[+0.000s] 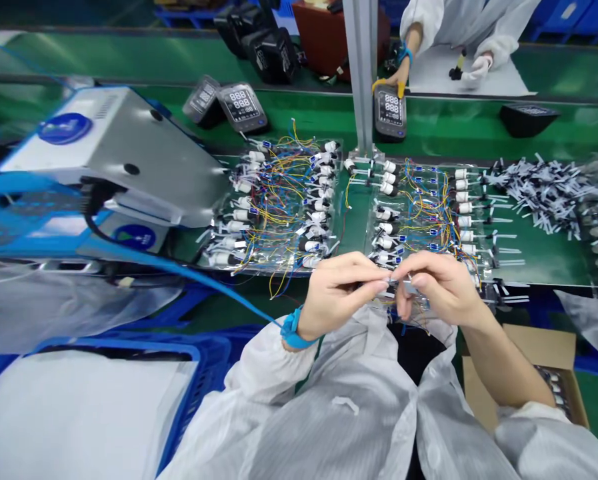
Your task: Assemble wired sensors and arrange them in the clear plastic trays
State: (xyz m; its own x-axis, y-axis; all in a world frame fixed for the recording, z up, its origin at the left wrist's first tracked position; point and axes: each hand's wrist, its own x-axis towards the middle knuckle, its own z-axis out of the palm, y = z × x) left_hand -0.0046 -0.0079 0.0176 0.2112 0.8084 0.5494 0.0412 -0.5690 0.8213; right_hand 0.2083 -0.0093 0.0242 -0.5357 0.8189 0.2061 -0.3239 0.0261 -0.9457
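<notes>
Fingertips of both hands meet over the near edge of the bench. My left hand (341,297), with a blue wrist strap (291,329), pinches a small pale piece that is mostly hidden. Right beside it, my right hand (441,287) has its fingers closed around something small and shiny, too covered to name. Just beyond the hands lies a clear tray (419,217) of white cylindrical parts with coloured wires. A second clear tray (281,213) of similar wired parts is to the left.
A grey-white machine (169,167) stands left, its blue cable crossing to my wrist. A metal post (361,73) rises behind the trays. Black-and-white strips (543,190) are heaped right. Across the bench, another person's hand touches a display unit (391,113). An open carton (539,340) sits lower right.
</notes>
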